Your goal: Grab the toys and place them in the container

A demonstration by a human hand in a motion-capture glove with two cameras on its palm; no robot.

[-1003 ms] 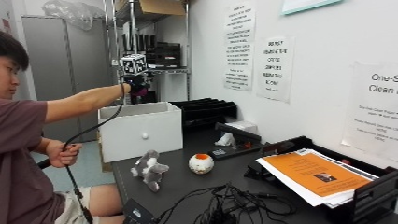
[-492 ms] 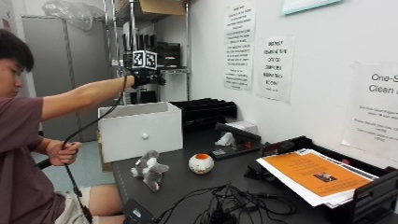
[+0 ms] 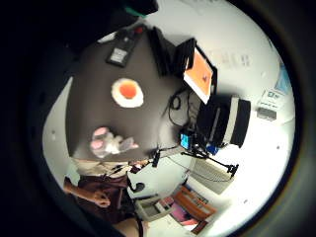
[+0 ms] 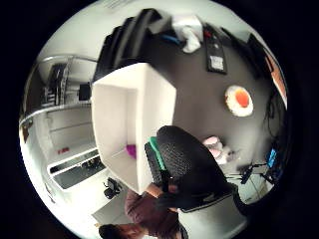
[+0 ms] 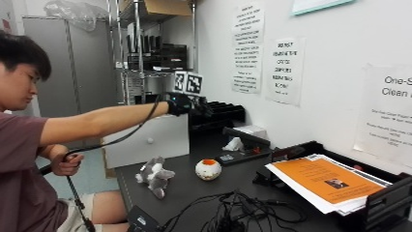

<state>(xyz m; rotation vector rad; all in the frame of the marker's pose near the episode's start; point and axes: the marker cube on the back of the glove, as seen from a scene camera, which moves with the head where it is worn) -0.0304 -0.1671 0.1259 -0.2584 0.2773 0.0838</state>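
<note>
So my right hand (image 5: 186,105) is up in the air over the white container (image 5: 151,145) at the far end of the table (image 5: 193,191), and it has drifted further across since a second ago, from above the container's near side to out past its back corner towards the black trays (image 5: 222,112). Honestly I can't tell if the fingers are curled or straight. The outside view just shows a dark glove and the thumb-side camera is mostly blocked by it. I don't see a toy in it though.

Thumb-side view looks straight down into the container and there's something small and pink-purple (image 4: 131,150) lying on its floor by the near wall, so my guess is one toy is already dropped in.

Two are still out on the table: the grey plush (image 5: 154,175) near the front edge, and the white ball with the orange top (image 5: 208,169) just beside it, more towards the middle. Neither has budged compared with the earlier shots. The orange papers (image 5: 322,181) sit on their tray at the right edge, same as before.

So by my count one is in and two are left. Next thing is probably swinging back down for the plush, since it's the closest one.
</note>
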